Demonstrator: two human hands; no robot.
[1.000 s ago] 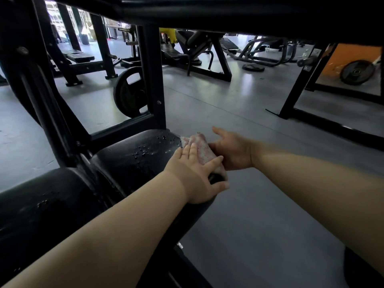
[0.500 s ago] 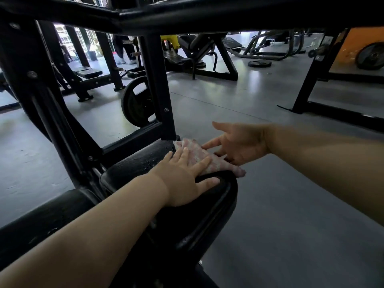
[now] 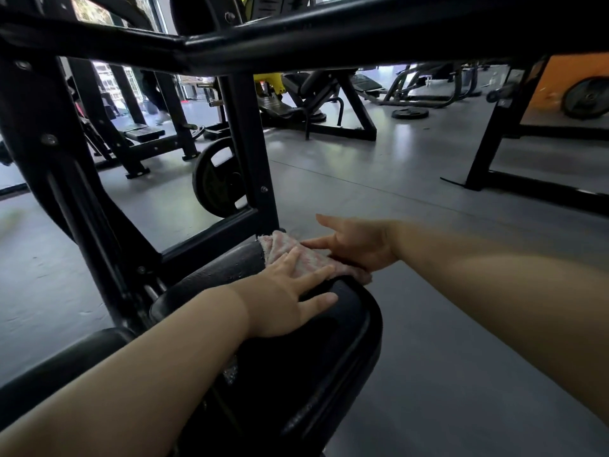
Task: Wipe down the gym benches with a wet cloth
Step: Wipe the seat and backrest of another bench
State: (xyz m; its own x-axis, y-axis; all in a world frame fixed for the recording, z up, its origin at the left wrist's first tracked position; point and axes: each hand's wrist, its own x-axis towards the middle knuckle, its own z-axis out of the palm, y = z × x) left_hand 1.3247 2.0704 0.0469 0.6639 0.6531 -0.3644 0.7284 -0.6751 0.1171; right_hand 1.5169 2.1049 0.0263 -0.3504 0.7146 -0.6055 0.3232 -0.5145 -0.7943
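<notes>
1. Cloth (image 3: 298, 260) is a pinkish rag sitting on the far end of the black bench pad (image 3: 296, 341), up around 12 o'clock from the pad's middle, right by the upright frame post (image 3: 250, 153).
2. Left hand (image 3: 290, 305) lies flat with fingers straight, fingertips pressing the near edge of the rag, palm on the pad. Not gripping anything.
3. Right hand (image 3: 354, 247) comes in from 3 o'clock, fingers stretched out and touching the rag's right side where it hangs off the pad edge. Also not curled round it as far as I can see, though the lower fingers are hidden.
4. Water drops show on the pad around 9 o'clock from the rag, so that patch looks unwiped to me.
5. What could go wrong, imo: neither hand really holds the rag, so a hard push could slide it off the 3 o'clock edge onto the floor (image 3: 428, 324).
6. Knuckles could also bang the post, since the rag is crammed right against it.
7. Wet vinyl is slick, so the flat left palm might skid.
</notes>
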